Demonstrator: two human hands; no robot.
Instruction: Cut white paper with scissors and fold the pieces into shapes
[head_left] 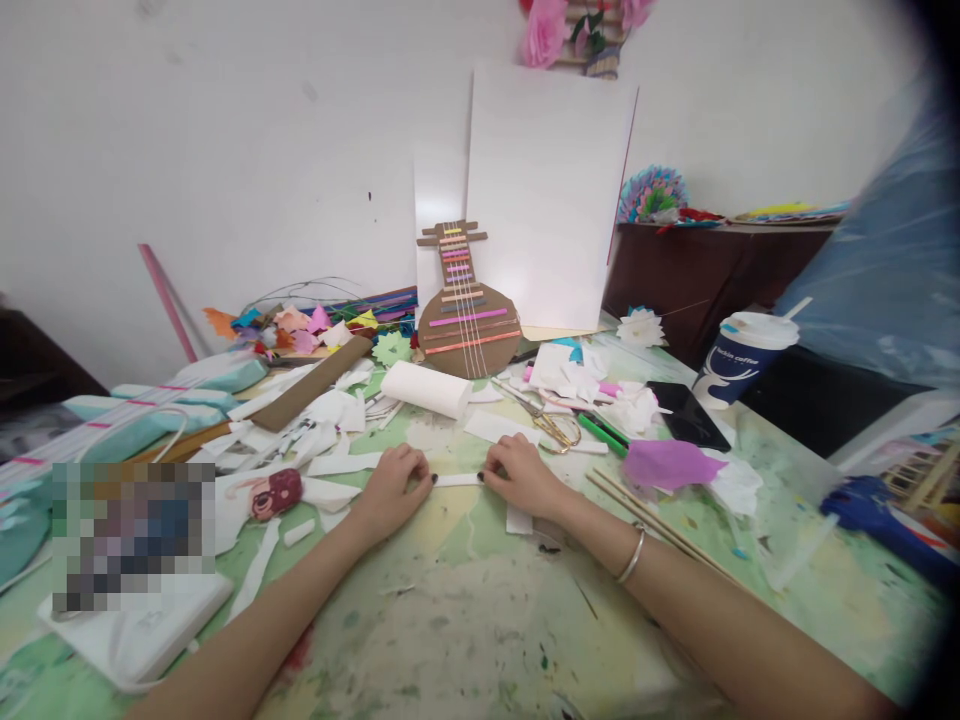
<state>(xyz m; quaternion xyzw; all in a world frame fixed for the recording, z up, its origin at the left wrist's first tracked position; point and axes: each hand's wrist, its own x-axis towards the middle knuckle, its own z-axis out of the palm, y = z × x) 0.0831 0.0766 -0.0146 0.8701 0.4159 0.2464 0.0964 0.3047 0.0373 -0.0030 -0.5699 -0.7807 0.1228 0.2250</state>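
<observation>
A narrow white paper strip stretches level between my two hands, just above or on the green-stained table. My left hand pinches its left end between thumb and fingers. At the other end, my right hand has its fingertips closed on the strip; a bracelet circles that wrist. Under the right hand pokes out a small white paper piece. Behind the hands lies a white paper roll. Gold-handled scissors rest beyond my right hand.
A cardboard lute with coloured strips leans at the back. White paper scraps spread on the left. At right are a green marker, wooden sticks, a phone, a coffee cup and a blue glue gun.
</observation>
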